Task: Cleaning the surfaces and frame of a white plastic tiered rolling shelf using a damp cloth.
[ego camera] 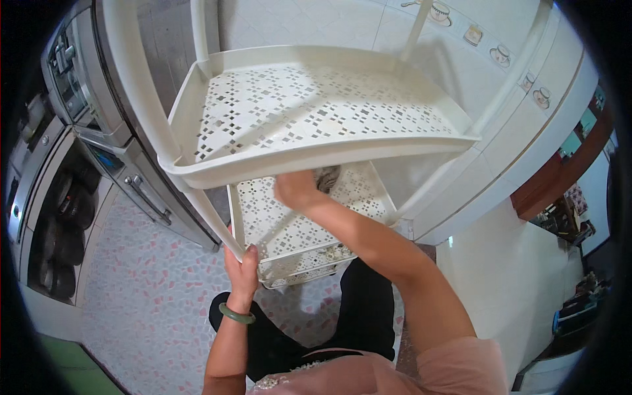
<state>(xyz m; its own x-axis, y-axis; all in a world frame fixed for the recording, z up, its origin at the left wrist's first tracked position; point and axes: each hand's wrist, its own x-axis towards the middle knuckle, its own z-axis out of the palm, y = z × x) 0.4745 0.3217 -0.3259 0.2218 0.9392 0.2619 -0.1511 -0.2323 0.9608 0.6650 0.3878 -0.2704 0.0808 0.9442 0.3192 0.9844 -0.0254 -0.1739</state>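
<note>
A white plastic shelf rack stands before me, its upper shelf and lower shelf pierced with small diamond-shaped holes. My left hand, below a green bangle, grips the rack's front left post at the lower shelf's corner. Under the upper shelf's front edge reaches my right hand, curled over the lower shelf. A grey patterned cloth bunches beside it and appears to be held in it. The upper shelf's rim hides part of that hand's fingers and of the cloth.
A metallic refrigerator stands close on the left, past it a cabinet with dark pots. White wall tiles rise behind the rack. My black-trousered legs flank the rack's front. Speckled floor lies at left.
</note>
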